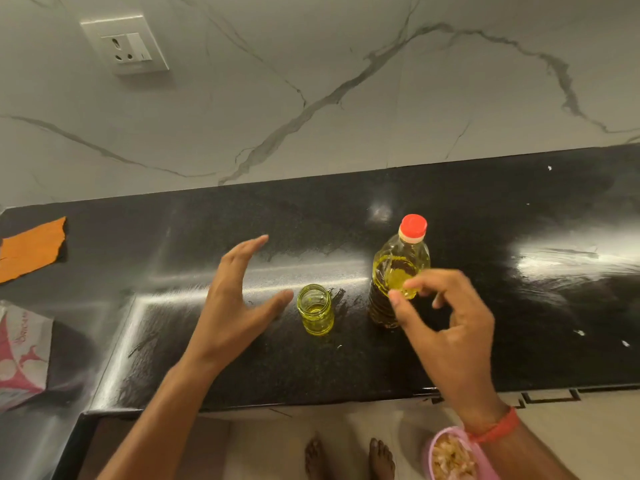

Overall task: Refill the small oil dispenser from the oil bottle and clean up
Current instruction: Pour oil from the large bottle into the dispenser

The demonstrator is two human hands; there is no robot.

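Your left hand (239,299) hovers spread beside the uncapped dispenser (315,310); your right hand (446,327), loosely curled and holding nothing, nears the capped bottle (398,268).

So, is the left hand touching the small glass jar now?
Apart. The head view shows a strip of black counter between the thumb tip of the left hand and the small glass jar; the fingers are spread open and hold nothing.

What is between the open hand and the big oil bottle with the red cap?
In the head view, the small open glass oil jar stands on the black counter between the left hand and the plastic oil bottle.
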